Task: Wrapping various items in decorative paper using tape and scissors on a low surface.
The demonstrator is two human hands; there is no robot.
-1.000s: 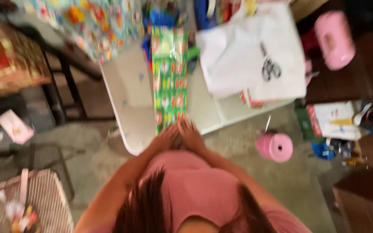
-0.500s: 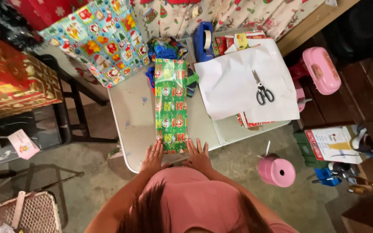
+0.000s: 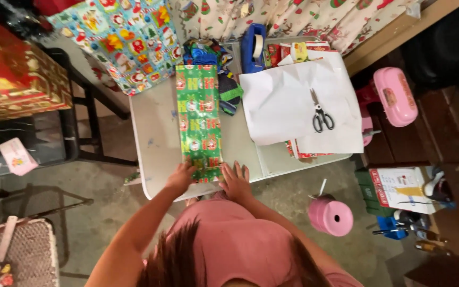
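We see the left hand point(image 3: 180, 178) lying flat, fingers spread, on the near left corner of the long green wrapped box point(image 3: 198, 119); its grip closes on nothing. The right hand point(image 3: 235, 180) rests open, palm down, on the near right corner. The box lies lengthwise on the pale surface point(image 3: 155, 133), stretching away from both hands. Beyond the right hand, white paper point(image 3: 293, 103) carries scissors point(image 3: 321, 114); farther off stands a blue tape dispenser point(image 3: 254, 47). A pink ribbon spool point(image 3: 331, 217) sits on the floor, right of the right hand.
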